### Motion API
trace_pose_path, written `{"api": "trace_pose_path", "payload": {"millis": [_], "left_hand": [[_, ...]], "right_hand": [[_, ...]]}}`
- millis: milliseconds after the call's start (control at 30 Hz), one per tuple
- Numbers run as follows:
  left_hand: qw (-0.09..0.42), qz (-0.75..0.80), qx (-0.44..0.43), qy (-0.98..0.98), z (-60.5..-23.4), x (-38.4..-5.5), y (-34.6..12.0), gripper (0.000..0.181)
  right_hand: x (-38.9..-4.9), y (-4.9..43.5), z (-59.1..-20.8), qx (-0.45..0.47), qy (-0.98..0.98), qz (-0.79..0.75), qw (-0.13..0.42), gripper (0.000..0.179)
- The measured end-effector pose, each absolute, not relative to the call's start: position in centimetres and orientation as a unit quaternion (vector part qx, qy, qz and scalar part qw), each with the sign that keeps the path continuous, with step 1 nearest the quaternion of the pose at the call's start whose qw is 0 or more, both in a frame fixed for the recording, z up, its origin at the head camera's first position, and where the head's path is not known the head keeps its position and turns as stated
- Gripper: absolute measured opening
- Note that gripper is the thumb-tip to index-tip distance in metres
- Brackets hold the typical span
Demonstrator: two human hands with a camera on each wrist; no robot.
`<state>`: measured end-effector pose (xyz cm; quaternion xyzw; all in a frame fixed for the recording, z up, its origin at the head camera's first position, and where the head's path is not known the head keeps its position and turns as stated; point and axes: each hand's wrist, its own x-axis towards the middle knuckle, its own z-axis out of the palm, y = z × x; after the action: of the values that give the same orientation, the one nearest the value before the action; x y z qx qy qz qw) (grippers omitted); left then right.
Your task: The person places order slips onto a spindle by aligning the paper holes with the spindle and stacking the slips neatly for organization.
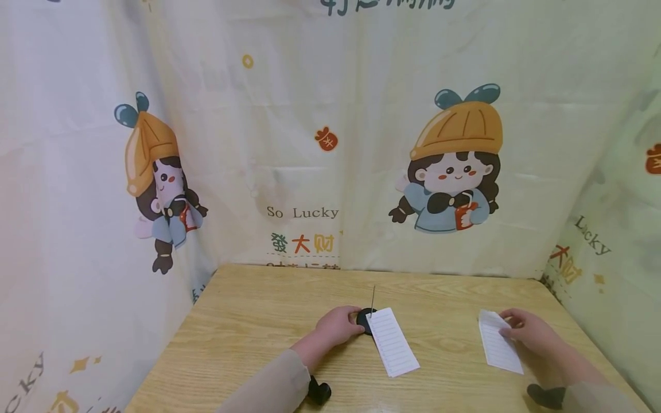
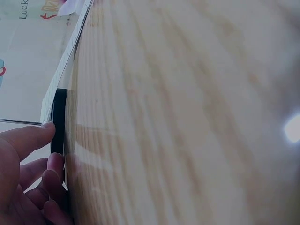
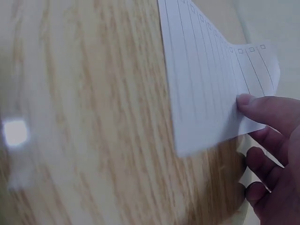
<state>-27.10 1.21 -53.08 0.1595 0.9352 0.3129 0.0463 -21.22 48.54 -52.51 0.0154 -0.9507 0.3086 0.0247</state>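
A bill spike with a round black base [image 1: 363,322] and a thin upright metal rod [image 1: 373,297] stands on the table. My left hand [image 1: 338,325] holds the edge of that base between thumb and fingers; the left wrist view shows the base [image 2: 59,112] edge-on at the fingertips. Lined white slips [image 1: 395,345] are on the rod at their top end and slant toward the front right. Further right, my right hand [image 1: 532,330] pinches another lined slip [image 1: 500,349] near its upper edge. In the right wrist view this slip [image 3: 201,89] bends by the thumb and has small printed boxes.
The wooden table [image 1: 248,321] has a glossy surface. Behind and beside it hangs a cream curtain [image 1: 289,137] printed with cartoon figures and lettering. Black pieces sit at the left wrist [image 1: 320,392] and right wrist [image 1: 546,396].
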Motion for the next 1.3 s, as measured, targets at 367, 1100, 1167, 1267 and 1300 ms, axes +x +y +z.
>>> {"api": "trace_pose_path", "payload": {"millis": [367,1100,1167,1267,1300], "left_hand": [[0.043,0.321,0.168,0.931,-53.0,-26.8,1.2,0.051],[0.047,0.328,0.163,0.929,-52.8,-26.6,1.2,0.051],[0.048,0.329,0.162,0.929,-52.7,-26.6,1.1,0.051],[0.05,0.328,0.159,0.93,-52.8,-26.6,1.2,0.051],[0.051,0.329,0.159,0.93,-52.8,-26.6,1.2,0.051]], "right_hand": [[-20.7,48.2,-52.2,0.003,-0.943,0.33,0.039,0.045],[-20.8,46.1,-51.9,-0.011,-0.928,0.363,0.079,0.037],[-20.7,45.7,-51.8,-0.009,-0.926,0.367,0.084,0.036],[-20.7,45.2,-51.6,-0.005,-0.922,0.379,0.081,0.037],[-20.7,45.0,-51.5,-0.004,-0.919,0.387,0.077,0.037]]}}
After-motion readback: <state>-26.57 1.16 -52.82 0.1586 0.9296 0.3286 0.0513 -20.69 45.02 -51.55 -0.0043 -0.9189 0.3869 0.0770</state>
